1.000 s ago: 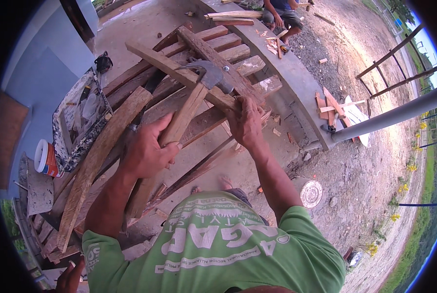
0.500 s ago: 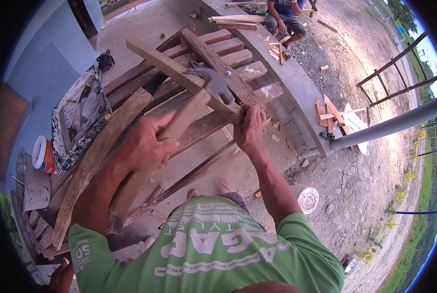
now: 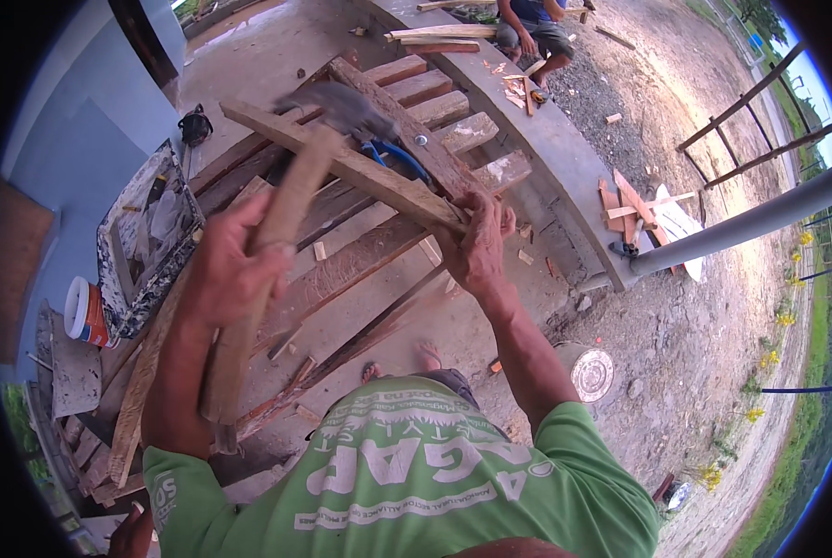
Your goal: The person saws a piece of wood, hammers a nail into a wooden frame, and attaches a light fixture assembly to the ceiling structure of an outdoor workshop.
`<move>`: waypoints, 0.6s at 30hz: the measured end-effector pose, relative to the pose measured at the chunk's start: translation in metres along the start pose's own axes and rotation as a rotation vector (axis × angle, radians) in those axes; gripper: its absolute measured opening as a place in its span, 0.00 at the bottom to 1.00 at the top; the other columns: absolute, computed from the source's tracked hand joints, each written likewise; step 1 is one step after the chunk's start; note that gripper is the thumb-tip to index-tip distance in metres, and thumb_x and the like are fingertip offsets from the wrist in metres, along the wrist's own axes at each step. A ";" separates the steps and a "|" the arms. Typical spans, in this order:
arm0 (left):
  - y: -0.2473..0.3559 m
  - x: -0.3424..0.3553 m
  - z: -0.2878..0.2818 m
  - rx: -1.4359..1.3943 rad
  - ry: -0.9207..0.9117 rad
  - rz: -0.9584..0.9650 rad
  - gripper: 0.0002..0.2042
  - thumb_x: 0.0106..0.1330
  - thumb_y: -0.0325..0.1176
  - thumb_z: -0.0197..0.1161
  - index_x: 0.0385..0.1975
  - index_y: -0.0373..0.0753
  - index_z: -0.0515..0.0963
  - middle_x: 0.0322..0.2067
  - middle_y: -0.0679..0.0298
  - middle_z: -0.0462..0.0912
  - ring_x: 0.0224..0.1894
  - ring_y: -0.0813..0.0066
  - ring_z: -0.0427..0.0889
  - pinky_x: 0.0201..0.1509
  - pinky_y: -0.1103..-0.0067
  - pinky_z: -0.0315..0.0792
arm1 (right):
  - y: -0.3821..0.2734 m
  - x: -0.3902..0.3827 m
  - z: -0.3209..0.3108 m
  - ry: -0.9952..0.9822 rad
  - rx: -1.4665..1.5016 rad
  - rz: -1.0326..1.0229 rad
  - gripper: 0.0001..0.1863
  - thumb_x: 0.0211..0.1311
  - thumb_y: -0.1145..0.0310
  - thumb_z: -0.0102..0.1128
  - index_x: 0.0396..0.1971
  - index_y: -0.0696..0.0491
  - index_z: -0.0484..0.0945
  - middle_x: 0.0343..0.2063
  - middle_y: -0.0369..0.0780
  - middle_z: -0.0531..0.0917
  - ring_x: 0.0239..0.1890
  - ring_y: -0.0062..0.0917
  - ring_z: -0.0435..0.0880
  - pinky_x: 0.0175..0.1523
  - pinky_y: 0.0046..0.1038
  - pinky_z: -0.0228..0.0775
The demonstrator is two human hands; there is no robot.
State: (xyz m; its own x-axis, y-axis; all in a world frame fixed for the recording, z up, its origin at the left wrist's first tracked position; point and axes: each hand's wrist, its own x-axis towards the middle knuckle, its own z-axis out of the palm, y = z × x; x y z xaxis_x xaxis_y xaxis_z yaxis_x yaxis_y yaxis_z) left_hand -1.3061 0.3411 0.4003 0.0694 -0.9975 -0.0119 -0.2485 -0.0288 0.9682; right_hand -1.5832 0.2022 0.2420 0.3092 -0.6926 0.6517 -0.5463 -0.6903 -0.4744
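My left hand (image 3: 239, 260) is wrapped round the wooden handle of a claw hammer (image 3: 297, 191). The hammer's metal head is smeared by motion above a long wooden strip (image 3: 365, 172). At the strip's near right end, my right hand (image 3: 476, 244) has its fingers closed on the wood; whether they also pinch a nail is hidden. Beneath the strip, a thicker brown board (image 3: 392, 116) crosses a row of wooden slats (image 3: 425, 88). Blue-handled pliers (image 3: 402, 156) lie between strip and board, close to a round metal bolt head (image 3: 421, 140).
To the left are a paint-spattered tray (image 3: 118, 232) with tools and a white-and-orange bucket (image 3: 86, 312). A loose plank (image 3: 151, 372) leans nearby. On the right run a concrete ledge (image 3: 537, 158) and a grey pole (image 3: 751, 219). Another person (image 3: 537, 37) sits at the back.
The hammer has swung up and to the left, away from the strip's right end, with my left hand rising. The pliers' blue handles now show. My right hand stays at the strip's end.
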 end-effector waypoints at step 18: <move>0.002 0.027 -0.020 -0.077 0.299 -0.001 0.28 0.64 0.27 0.60 0.66 0.31 0.65 0.22 0.67 0.77 0.15 0.83 0.75 0.16 0.84 0.72 | 0.018 -0.012 0.002 -0.087 -0.118 0.066 0.28 0.53 0.60 0.70 0.49 0.58 0.69 0.58 0.47 0.69 0.59 0.45 0.64 0.61 0.50 0.44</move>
State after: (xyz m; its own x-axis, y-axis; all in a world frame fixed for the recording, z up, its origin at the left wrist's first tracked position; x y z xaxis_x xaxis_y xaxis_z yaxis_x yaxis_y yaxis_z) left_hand -1.2852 0.3152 0.4071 0.3533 -0.9342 0.0505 -0.1754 -0.0131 0.9844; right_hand -1.5956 0.1980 0.2243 0.3327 -0.7550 0.5651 -0.6542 -0.6164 -0.4383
